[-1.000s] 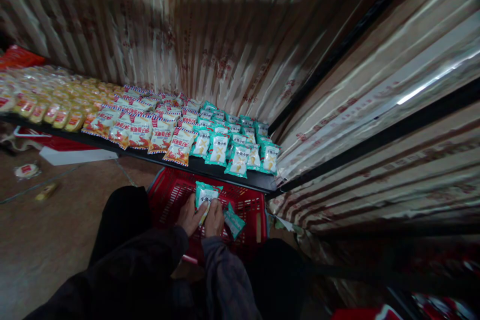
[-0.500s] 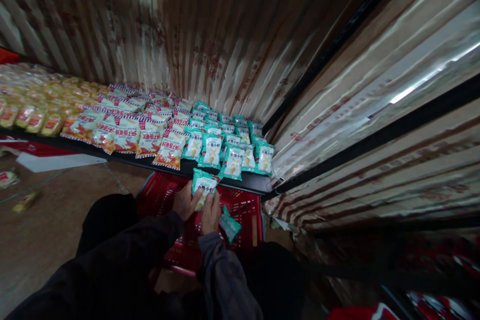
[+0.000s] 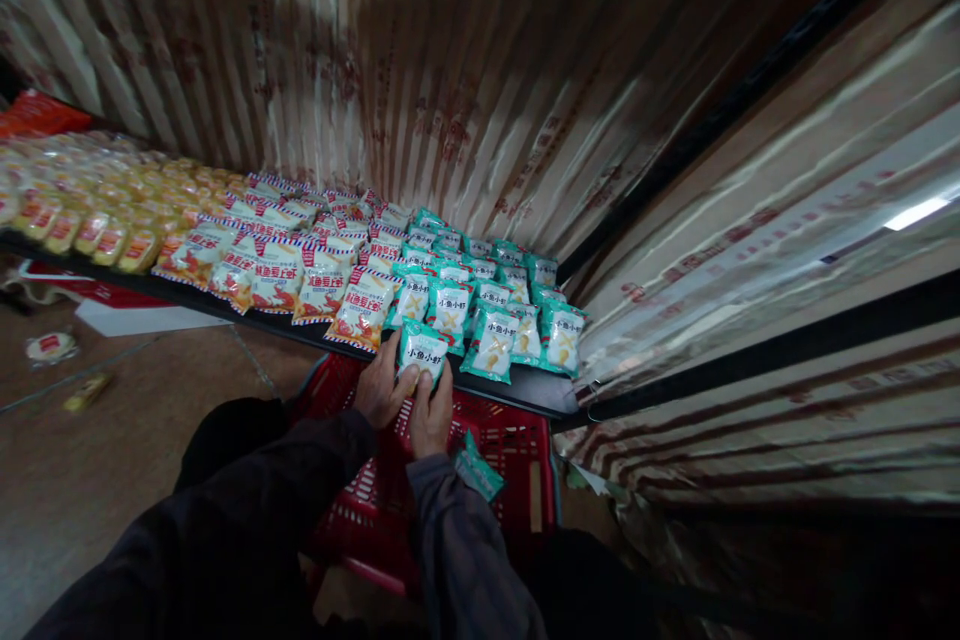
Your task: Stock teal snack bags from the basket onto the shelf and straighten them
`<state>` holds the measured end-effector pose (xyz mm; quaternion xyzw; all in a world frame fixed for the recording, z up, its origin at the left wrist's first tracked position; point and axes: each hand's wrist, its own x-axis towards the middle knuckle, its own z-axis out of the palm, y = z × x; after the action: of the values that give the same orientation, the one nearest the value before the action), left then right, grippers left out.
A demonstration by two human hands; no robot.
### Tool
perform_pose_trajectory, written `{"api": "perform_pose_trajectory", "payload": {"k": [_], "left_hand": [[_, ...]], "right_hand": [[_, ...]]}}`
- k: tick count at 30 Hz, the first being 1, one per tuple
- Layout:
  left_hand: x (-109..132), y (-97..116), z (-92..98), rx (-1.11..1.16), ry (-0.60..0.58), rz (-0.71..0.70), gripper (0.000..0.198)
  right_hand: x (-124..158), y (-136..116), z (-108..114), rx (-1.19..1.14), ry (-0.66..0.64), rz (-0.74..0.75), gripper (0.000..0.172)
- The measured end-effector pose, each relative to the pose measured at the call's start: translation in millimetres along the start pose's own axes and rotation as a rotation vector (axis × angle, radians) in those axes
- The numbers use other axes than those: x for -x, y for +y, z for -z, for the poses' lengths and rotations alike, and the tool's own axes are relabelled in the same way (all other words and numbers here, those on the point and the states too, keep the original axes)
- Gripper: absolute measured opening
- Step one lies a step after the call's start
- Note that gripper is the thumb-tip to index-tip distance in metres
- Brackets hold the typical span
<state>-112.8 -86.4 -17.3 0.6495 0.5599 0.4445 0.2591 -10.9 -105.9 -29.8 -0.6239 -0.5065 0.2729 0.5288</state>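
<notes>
Between my two hands is a teal and white snack bag (image 3: 422, 352), held upright by its sides at the front edge of the black shelf (image 3: 247, 316). My left hand (image 3: 381, 385) grips its left side and my right hand (image 3: 433, 412) its right, thumbs on the printed front. Rows of matching teal snack bags (image 3: 491, 340) stand just behind and to the right. White and orange snack bags (image 3: 364, 308) with striped edges are packed to the left. Below my hands, another teal bag (image 3: 478, 470) lies in a red plastic basket (image 3: 525, 430).
Yellow wrapped packs (image 3: 109, 238) fill the shelf's left part. A corrugated, film-covered wall (image 3: 450, 100) rises behind, and a dark metal post (image 3: 720, 105) slants up at the right. On the floor at left lie a small white packet (image 3: 51, 348) and a yellow one (image 3: 88, 392).
My hands have raised the teal snack bag from above the basket to the shelf's front edge. The whole scene has shifted right and slightly down in view.
</notes>
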Motion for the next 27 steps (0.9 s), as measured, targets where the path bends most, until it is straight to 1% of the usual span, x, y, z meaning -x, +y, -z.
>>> {"api": "perform_pose_trajectory", "payload": {"k": [4, 6, 8, 13, 18, 23, 27], "left_hand": [[-1, -5, -7.2, -0.071, 0.1, -0.173, 0.06], [-2, -7, -9.8, -0.133, 0.15, -0.262, 0.058], [-5, -9, -11.0, -0.183, 0.184, -0.318, 0.057], [-13, -14, -12.0, -0.259, 0.236, -0.364, 0.057], [-21, -20, -15.0, -0.296, 0.266, -0.389, 0.057], [-26, -21, -15.9, -0.321, 0.27, -0.403, 0.058], [-29, -22, -14.7, -0.329, 0.303, -0.41, 0.059]], "right_hand": [[-17, 0, -6, 0.07, 0.04, 0.045, 0.066], [-25, 0, -7, 0.095, 0.029, 0.076, 0.066], [-31, 0, -9, 0.113, 0.022, 0.117, 0.065], [-42, 2, -16, 0.18, 0.059, 0.223, 0.065], [-48, 9, -22, 0.267, 0.095, 0.262, 0.062], [-53, 14, -25, 0.348, 0.148, 0.343, 0.059], [-57, 11, -25, 0.385, 0.162, 0.39, 0.055]]}}
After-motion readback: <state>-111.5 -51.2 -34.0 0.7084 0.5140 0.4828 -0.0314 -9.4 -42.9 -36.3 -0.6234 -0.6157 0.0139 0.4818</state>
